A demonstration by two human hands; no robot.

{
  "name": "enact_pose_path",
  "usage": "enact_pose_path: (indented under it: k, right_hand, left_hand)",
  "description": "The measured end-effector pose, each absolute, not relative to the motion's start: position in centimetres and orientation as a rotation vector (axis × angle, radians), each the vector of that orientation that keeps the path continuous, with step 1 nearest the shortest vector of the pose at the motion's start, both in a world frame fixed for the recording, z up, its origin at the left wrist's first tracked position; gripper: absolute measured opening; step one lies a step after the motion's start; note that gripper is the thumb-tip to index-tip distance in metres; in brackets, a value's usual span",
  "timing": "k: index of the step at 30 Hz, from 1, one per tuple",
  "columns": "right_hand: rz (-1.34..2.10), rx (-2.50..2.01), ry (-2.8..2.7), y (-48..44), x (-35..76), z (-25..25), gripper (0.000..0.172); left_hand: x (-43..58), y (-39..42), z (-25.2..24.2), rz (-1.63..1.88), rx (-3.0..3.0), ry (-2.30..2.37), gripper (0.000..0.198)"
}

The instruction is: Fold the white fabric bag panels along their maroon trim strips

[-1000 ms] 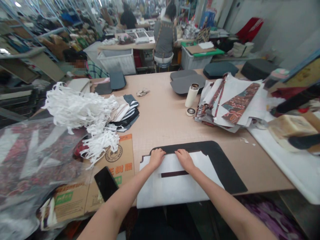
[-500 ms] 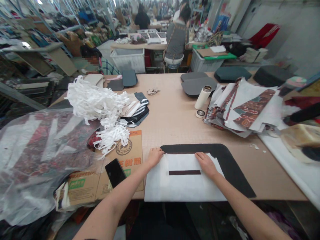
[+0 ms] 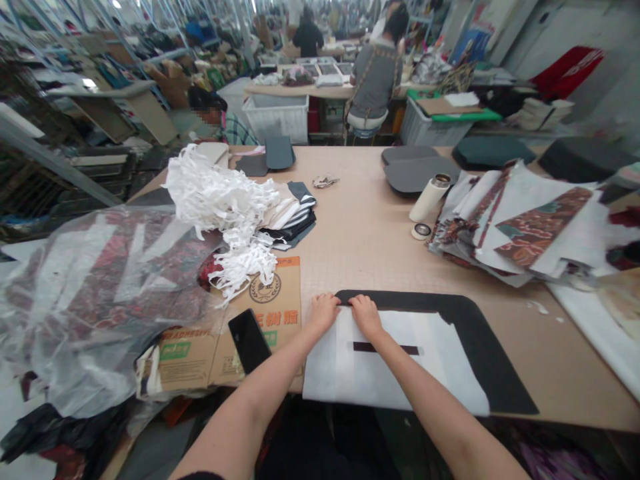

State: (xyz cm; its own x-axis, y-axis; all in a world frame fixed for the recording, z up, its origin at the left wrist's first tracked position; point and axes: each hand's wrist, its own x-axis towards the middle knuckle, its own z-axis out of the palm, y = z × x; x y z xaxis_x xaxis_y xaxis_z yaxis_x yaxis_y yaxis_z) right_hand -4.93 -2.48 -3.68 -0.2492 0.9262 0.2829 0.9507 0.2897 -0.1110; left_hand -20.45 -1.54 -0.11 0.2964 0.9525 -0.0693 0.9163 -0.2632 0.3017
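Note:
My left hand and my right hand lie side by side, palms down, along the top edge of a white sheet, probably non-woven interlining. That sheet covers most of a black L-shaped panel, whose band shows above and to the right. A narrow dark slot or strip shows through the sheet's middle, just below my right hand. Neither hand grips anything visibly. A black smartphone lies left of my left forearm, on flattened cardboard.
White ribbon scraps and folded striped fabric sit on the wooden table. Patterned fabric papers, a thermos and a tape roll lie to the right. A plastic-wrapped bundle overhangs the left edge. A co-worker sits beyond.
My hands have slid toward each other along the sheet's top edge since half a second ago, as they were a second ago. The view has drifted, so the table appears shifted right.

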Motion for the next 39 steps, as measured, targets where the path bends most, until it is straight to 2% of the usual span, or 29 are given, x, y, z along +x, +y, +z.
enact_pose_path:
  k: [4,13,18,21,24,28,30,33,39]
  right_hand:
    - [-0.132,-1.656,-2.302,-2.6,-4.6,-3.6,0.02]
    - [-0.238,-1.101,-2.549,-4.1,-2.2,-4.5,0.03]
    - [-0.325,-1.15,-2.53,-5.3,6.0,-4.4,0.035]
    - [-0.291,-1.301,-2.502,-5.1,7.8,-3.7,0.031]
    - [-0.165,-1.479,-2.387,-4.0,4.1,-2.9,0.029]
    - [0.107,-1.391,-2.37,-2.6,-5.1,-2.5,0.033]
    - [0.181,-1.393,-2.419,-2.2,-8.7,-2.6,0.026]
    - [0.216,-1.546,-2.417,-1.6,-11.1,-3.0,0.014]
    - [0.154,-1.568,-2.352,-1.2,-10.7,-4.2,0.015]
  left_hand:
    - [-20.8,-1.6,-0.5,0.183,2.377,1.644,0.017]
    - [-22.8,-2.8,-1.3,0.15,2.79,1.371,0.027]
    - [-24.9,-2.5,-1.4,0.133,2.723,1.421,0.025]
    - [-25.2,-2.1,-1.3,0.187,2.543,1.561,0.022]
    - [-24.6,-1.7,-0.8,0.227,2.301,1.708,0.019]
    - [-24.0,-1.8,-0.2,0.372,2.056,1.753,0.017]
    - [-24.0,-2.2,-0.3,0.449,1.879,1.763,0.016]
    - [-24.5,-3.1,-1.1,0.527,1.635,1.783,0.02]
    - [-25.0,-5.1,-2.6,0.644,1.634,1.808,0.017]
